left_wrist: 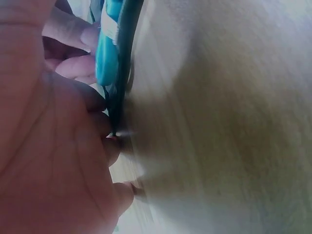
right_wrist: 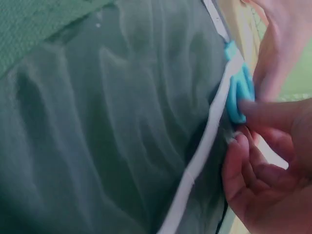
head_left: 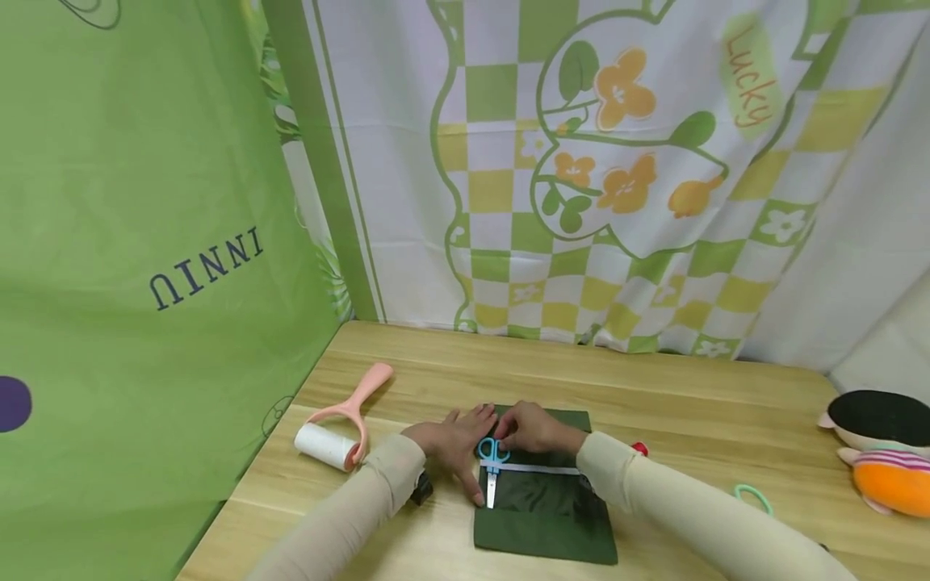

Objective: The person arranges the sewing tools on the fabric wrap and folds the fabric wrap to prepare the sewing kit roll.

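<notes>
A dark green fabric piece (head_left: 545,537) with a folded lower pocket lies on the wooden table, crossed by a white elastic strap (head_left: 541,469). Small blue-handled scissors (head_left: 492,486) sit under the strap at its left end, blades pointing toward the pocket. My left hand (head_left: 458,448) rests flat with fingers spread along the fabric's left edge; its palm (left_wrist: 53,146) fills the left of the left wrist view. My right hand (head_left: 534,428) pinches the scissors' blue handle (right_wrist: 239,85), thumb on one loop and the other fingers curled beside it.
A lint roller with a pink handle (head_left: 359,395) lies at left. A black object (head_left: 421,489) is partly behind the left sleeve. A red item (head_left: 639,449) and a mint green ring (head_left: 753,496) lie right, with plush items (head_left: 894,480) at the far right edge. Curtains (head_left: 407,202) hang behind.
</notes>
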A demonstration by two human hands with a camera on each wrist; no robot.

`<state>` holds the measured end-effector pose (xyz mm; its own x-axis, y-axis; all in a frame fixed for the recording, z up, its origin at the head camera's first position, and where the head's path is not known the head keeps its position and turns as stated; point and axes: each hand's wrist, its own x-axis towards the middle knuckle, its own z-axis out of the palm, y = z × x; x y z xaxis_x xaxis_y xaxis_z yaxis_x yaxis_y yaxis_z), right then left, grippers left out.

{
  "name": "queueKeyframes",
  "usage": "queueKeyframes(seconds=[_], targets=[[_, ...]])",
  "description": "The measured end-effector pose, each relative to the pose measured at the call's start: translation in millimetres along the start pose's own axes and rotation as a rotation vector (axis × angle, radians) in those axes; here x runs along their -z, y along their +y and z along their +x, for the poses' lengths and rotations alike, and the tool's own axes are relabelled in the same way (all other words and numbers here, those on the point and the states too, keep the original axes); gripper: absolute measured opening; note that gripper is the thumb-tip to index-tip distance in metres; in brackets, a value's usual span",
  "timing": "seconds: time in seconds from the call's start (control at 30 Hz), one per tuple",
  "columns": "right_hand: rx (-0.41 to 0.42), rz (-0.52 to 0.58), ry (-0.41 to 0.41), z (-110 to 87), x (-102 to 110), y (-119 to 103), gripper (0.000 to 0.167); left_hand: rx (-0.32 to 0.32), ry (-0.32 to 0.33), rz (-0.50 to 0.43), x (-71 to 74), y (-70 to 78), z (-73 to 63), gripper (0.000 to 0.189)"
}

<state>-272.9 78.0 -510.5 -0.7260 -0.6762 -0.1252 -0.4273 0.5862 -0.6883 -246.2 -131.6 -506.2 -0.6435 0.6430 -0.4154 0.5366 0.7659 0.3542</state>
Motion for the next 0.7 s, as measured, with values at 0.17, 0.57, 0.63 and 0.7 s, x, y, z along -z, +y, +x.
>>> queueKeyframes(seconds=[0.17, 0.57, 0.63, 0.7], targets=[[0.075, 0.022, -0.1, -15.9, 14, 4, 0.026, 0.038, 0.096, -0.035, -4.6, 9.9, 3.9, 0.112], [-0.071, -0.383, 0.248, -119.1, 88, 45, 0.014, -0.04, 0.165, 0.173, -13.8, 34.9, 1.0, 0.112], [-0.159, -0.414, 0.24, -134.2, 94, 53, 0.015, -0.025, 0.16, 0.173, -16.3, 31.6, 2.1, 0.115], [-0.272, -0.389, 0.204, -143.4, 94, 61, 0.02, -0.003, 0.155, 0.167, -22.0, 26.5, 3.6, 0.115]])
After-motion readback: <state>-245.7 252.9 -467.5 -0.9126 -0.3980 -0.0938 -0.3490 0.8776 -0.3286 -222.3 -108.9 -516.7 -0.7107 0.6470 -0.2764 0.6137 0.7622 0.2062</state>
